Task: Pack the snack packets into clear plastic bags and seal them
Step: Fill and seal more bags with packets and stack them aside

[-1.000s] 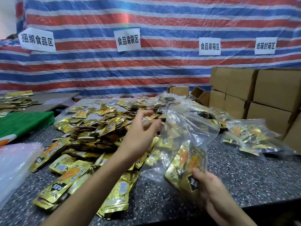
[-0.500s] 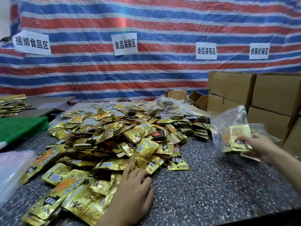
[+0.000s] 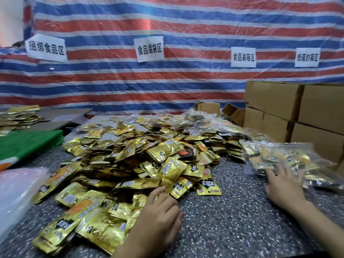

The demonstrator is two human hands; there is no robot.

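Gold foil snack packets (image 3: 130, 161) lie heaped on the speckled grey desk (image 3: 232, 220). The left hand (image 3: 158, 215) rests on the heap's near edge, its grip relaxed and its fingers flat on the packets. The right hand (image 3: 284, 185), grip spread, touches the near edge of a filled clear plastic bag (image 3: 275, 155) lying just beyond its palm, beside brown cardboard boxes (image 3: 316, 118).

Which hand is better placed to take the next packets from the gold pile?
Left. The left hand lies on the packet pile; the right hand touches the filled bag, away from it.
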